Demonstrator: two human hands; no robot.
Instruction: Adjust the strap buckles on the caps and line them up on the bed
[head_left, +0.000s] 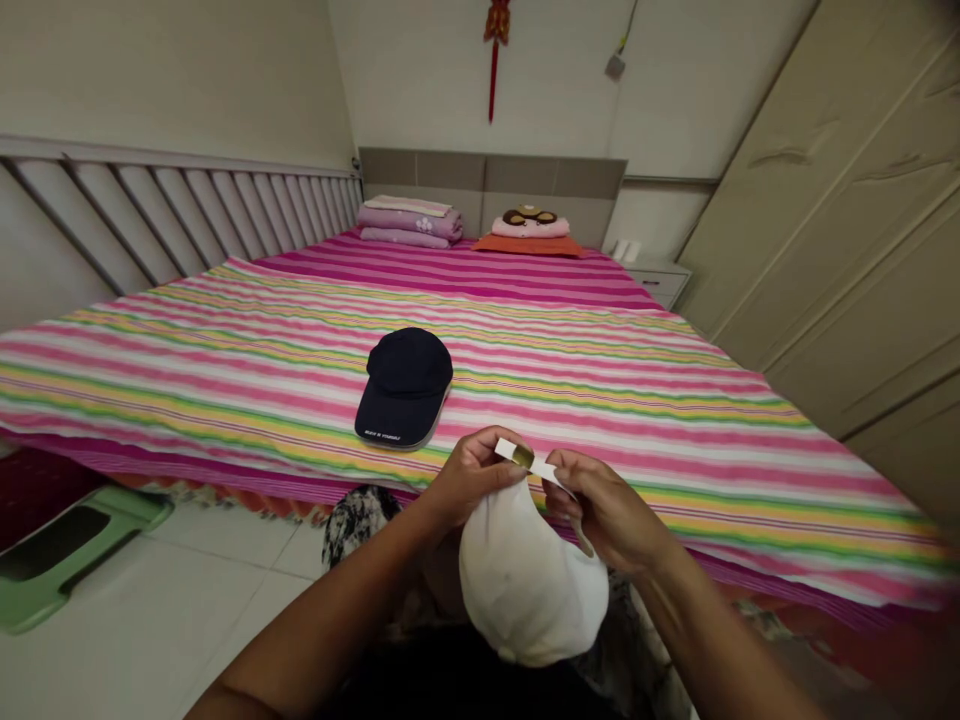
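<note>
Item, one white fabric cap [525, 580], at our six o'clock: our left hand [476, 465] pinches its narrow white strap [550, 470] at the gold-coloured buckle's [523, 457] nine o'clock, our right hand [604, 495] pinches it at four. We judge it best to steady the buckle, keep the strap flat and draw evenly.
</note>
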